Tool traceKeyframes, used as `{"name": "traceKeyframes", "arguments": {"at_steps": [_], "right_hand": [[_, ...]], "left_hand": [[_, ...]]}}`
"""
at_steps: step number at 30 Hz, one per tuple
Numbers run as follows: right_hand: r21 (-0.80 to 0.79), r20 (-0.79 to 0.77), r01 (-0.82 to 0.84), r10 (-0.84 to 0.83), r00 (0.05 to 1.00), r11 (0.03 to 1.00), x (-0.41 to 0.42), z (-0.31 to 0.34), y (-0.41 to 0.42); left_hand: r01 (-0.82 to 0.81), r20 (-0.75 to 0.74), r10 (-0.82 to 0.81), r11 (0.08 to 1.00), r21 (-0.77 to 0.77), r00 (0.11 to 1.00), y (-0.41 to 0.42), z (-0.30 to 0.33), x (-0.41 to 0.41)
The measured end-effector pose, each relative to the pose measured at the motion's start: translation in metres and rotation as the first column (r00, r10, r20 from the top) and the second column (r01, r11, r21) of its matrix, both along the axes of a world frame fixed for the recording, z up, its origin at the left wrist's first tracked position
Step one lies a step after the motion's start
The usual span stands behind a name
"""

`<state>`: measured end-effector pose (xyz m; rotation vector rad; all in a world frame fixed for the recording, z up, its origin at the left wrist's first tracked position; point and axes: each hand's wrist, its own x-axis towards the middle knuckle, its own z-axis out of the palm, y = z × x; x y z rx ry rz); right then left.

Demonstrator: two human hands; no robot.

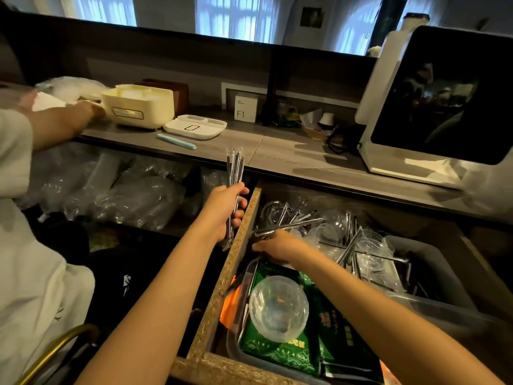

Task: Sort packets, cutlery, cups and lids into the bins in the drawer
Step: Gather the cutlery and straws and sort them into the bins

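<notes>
Gathering wrapped cutlery looks like the step in hand: the left hand (226, 211) is curled round a bunch of wrapped sticks (235, 173), held upright just outside the drawer's left wall (236, 262), their tops rising to the front edge of the desk (277, 151). The right hand (280, 247) reaches into the drawer with its fingers bent down over more of the same wrapped pieces (286, 225) lying loose toward the back left corner; it seems to be closing on one or two, though the fingertips are hidden and I cannot tell whether it has a firm hold. Further right in the drawer, more sticks lie crossed over a heap of clear lids (369, 245), beside a grey bin (433, 262) along the right side. Near the drawer's front, a second bin (236, 337) holds green packets (280, 354) with a clear cup (279, 304) resting on top of them. By my reading the sorting is only partly done, since cutlery and lids are mixed outside the bins. The next move calls for lifting the loose pieces clear of the tangle, adding them to the bunch on the left, then setting the lot in one bin. On the desk stand a cream box (138, 105) and a white tray (194, 126); another person's arm (55, 126) reaches along its left end
</notes>
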<state>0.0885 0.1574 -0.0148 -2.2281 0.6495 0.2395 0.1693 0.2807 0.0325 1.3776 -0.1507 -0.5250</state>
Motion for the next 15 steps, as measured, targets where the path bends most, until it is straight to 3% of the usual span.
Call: {"name": "traceKeyframes", "arguments": {"at_steps": [2,5,7,11,15], "right_hand": [[0.017,0.001,0.046,-0.046,0.999,0.999,0.003,0.002,0.005],[0.254,0.035,0.192,-0.207,0.978,0.948,0.001,0.005,0.003],[0.283,0.093,0.232,-0.267,0.959,0.931,-0.004,0.007,-0.002],[0.253,0.179,0.207,-0.257,0.950,0.945,-0.024,0.029,-0.015],[0.475,0.293,0.195,-0.363,0.885,0.858,-0.045,0.055,-0.023]], "left_hand": [[0.006,-0.009,-0.006,1.000,-0.007,1.000,0.005,-0.003,-0.004],[0.013,-0.024,-0.013,1.000,-0.002,1.000,0.010,-0.008,-0.010],[0.017,-0.036,-0.017,1.000,0.010,0.999,0.012,-0.011,-0.013],[0.005,-0.068,-0.005,1.000,-0.001,0.998,0.012,-0.014,-0.018],[0.005,-0.095,-0.007,1.000,-0.027,0.995,0.007,-0.009,-0.027]]}}
